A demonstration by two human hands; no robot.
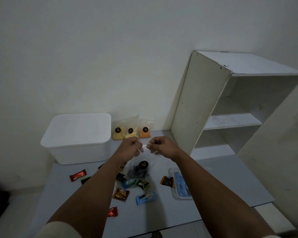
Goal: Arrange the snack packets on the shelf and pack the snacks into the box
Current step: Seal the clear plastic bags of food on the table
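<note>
Two hands meet above the gray table (213,177). The left hand (130,145) and the right hand (159,145) each pinch the top of a clear bag (139,169) – it hangs down with dark snacks inside. Behind the bag, three bags of yellow and orange snacks (132,130) lean on the wall. Left of the bag sits a white box (77,136) with its lid on. Right of it stands a white shelf (230,107). Small candy packets (126,184) lie below the bag, near a flat blue packet (180,184).
</note>
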